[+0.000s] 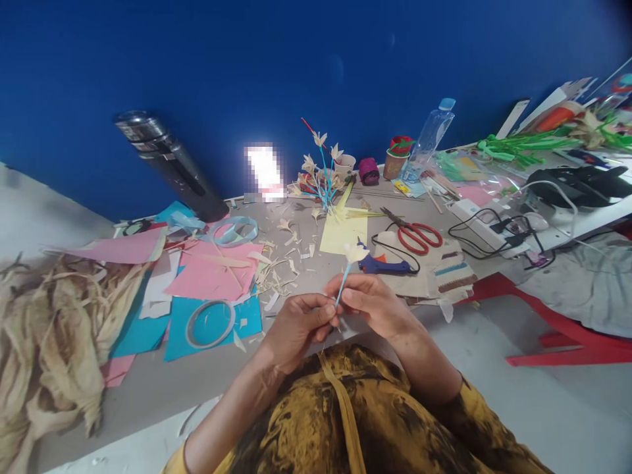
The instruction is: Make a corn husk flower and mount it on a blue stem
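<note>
Close in front of my body, both hands meet on a small handmade flower (pixel 355 253) with pale cream petals and a light blue wrapped stem. My right hand (pixel 368 299) pinches the stem just beneath the bloom. Lower down, the fingers of my left hand (pixel 309 319) are closed on the stem's bottom end; a thin strand hangs below them. Beyond the flower lie a blue glue gun (pixel 385 265), red-handled scissors (pixel 419 237) and a pale yellow paper sheet (pixel 340 234). Several similar finished flowers (pixel 323 171) stand in a bunch toward the wall.
Pink paper (pixel 210 270), a tape roll (pixel 190 329) and dried husks (pixel 54 336) cover the left side. Cream scraps (pixel 276 273) lie mid-table. A black flask (pixel 172 164) leans at the back left. Rightward are a plastic bottle (pixel 428 141), a power strip (pixel 486 224) and its cables.
</note>
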The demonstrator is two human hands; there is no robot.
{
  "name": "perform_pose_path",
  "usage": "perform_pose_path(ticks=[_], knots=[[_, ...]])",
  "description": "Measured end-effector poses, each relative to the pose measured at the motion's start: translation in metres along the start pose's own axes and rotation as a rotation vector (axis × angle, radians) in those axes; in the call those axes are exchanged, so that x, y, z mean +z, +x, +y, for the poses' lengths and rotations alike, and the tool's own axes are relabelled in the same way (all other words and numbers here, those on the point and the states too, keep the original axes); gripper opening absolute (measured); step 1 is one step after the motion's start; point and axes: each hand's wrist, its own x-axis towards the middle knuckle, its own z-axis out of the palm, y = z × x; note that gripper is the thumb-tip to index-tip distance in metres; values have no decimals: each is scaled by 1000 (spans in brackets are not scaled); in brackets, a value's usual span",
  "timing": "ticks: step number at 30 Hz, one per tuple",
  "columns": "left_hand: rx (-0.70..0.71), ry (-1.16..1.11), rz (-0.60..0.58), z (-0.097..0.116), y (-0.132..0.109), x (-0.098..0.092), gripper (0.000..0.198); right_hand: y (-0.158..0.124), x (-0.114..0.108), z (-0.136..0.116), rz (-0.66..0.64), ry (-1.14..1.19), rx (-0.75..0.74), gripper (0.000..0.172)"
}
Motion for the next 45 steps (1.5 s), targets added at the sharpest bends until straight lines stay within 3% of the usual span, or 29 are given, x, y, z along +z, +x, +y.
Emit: perform_pose_path(ticks=[4, 14, 16, 20, 23, 29, 31, 35, 39, 45], knots=[[14, 21, 28, 1, -1, 2, 32, -1, 1, -2, 45, -58, -70, 28], [116, 231, 159, -3, -6, 1, 25, 4, 5, -2, 350, -373, -227, 42], [97, 168, 130, -1, -4, 2, 27, 2, 5, -4, 286, -361, -183, 37], [47, 8, 46, 0, -2, 3, 32, -1, 1, -3, 18, -197, -82, 34], [53, 41, 50, 0, -3, 4, 32, 2, -1, 1, 95, -186, -122, 31], [133, 210, 112, 4, -6, 2, 28, 14, 4, 0, 331, -399, -226, 42], [144, 180, 115, 5, -6, -1, 28, 15, 5, -3, 277, -409, -226, 38], [117, 49, 53, 7, -3, -6, 31, 18, 5, -6, 26, -252, -97, 37], [135, 45, 45, 7, -2, -9, 32, 25, 8, -4, 137, -219, -132, 31], [203, 176, 95, 9, -7, -11, 29, 32, 17, -2, 281, -201, -169, 38]])
